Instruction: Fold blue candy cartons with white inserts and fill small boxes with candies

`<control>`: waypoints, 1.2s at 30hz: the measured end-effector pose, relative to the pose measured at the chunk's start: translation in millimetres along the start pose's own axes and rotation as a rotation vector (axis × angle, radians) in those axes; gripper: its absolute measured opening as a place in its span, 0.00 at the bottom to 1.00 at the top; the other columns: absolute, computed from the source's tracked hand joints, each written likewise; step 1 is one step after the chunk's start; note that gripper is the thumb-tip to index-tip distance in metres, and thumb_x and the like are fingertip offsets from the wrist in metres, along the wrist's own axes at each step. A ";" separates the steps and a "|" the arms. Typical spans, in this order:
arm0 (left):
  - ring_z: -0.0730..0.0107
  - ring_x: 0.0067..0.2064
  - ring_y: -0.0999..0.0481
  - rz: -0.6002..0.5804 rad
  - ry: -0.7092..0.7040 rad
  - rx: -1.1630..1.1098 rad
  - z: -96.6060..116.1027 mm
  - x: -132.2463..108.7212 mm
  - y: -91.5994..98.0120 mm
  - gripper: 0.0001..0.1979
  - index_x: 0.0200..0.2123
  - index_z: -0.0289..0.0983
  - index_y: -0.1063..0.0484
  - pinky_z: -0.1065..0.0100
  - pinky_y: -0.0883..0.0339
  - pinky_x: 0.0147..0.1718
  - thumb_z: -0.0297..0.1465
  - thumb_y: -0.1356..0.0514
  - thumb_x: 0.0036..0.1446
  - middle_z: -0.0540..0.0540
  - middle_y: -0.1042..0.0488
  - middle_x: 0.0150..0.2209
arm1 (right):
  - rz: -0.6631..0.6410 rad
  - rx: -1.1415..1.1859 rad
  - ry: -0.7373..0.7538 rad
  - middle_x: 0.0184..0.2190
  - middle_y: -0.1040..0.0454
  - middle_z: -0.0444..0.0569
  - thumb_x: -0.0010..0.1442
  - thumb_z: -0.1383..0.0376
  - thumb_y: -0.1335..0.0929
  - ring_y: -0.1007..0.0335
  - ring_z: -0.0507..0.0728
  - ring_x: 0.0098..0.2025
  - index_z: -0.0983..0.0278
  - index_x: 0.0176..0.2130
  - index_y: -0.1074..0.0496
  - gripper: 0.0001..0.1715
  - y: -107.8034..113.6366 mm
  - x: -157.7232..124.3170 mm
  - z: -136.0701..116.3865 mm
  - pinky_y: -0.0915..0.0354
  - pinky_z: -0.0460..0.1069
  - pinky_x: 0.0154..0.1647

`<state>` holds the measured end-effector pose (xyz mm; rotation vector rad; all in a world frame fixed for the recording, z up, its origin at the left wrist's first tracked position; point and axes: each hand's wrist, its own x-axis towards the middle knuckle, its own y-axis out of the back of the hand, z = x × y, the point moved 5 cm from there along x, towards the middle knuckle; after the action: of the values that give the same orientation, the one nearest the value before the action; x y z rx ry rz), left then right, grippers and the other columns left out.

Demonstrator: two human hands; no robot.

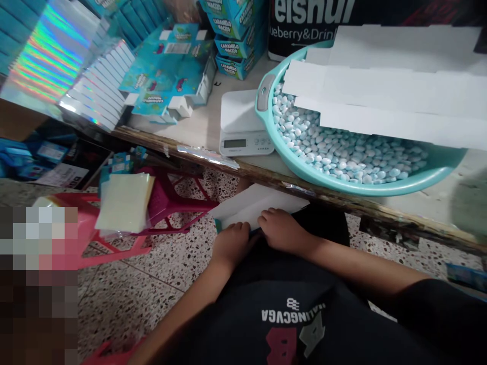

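Note:
On my lap, just below the table's edge, lies a partly folded cardboard box blank (pixel 262 200), white side up with a bit of teal at its left corner. The fingers of my left hand (pixel 233 243) curl over its near edge. Beside it, my right hand (pixel 283 230) grips the same edge with bent fingers; both thumbs are hidden. Above my hands, a teal basin (pixel 304 170) holds many small pale blue and white candies (pixel 342 157). Several flat white box blanks (pixel 380 91) lie across the basin.
A white kitchen scale (pixel 239 121) stands left of the basin. Teal printed box blanks (pixel 167 76), stacked small boxes (pixel 232 45) and a shiny holographic box (pixel 53 56) occupy the table's left. Below are plastic stools (pixel 171 203), one bearing yellowish sheets (pixel 125 203). A blurred person (pixel 38 284) is at left.

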<state>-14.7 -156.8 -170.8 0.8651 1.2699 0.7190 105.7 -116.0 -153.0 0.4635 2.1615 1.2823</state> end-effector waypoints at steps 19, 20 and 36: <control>0.53 0.41 0.19 -0.071 -0.366 -0.010 5.2 14.2 10.0 0.11 0.41 0.36 0.24 0.61 0.30 0.35 0.37 0.41 0.64 0.39 0.20 0.40 | -0.055 0.016 0.010 0.34 0.22 0.53 0.64 0.65 0.34 0.26 0.61 0.37 0.65 0.35 0.23 0.10 43.3 -9.5 -11.8 0.35 0.52 0.35; 0.54 0.41 0.19 -0.085 -0.400 -0.026 7.4 13.0 10.3 0.10 0.41 0.37 0.23 0.62 0.31 0.35 0.34 0.42 0.64 0.40 0.20 0.40 | -0.001 0.018 0.023 0.36 0.23 0.52 0.64 0.66 0.35 0.26 0.60 0.39 0.65 0.36 0.24 0.09 50.4 -9.0 -11.6 0.34 0.52 0.37; 0.63 0.36 0.20 0.419 -0.340 -0.230 -28.6 27.7 49.2 0.19 0.37 0.37 0.22 0.65 0.27 0.36 0.39 0.51 0.69 0.44 0.20 0.36 | 0.078 -0.076 -0.029 0.36 0.24 0.54 0.66 0.73 0.38 0.29 0.62 0.43 0.67 0.43 0.27 0.11 30.0 -2.7 13.7 0.36 0.53 0.39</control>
<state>-37.9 -104.1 -144.4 1.0234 0.6927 0.9796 116.6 -93.8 -130.9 0.5368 2.0815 1.3861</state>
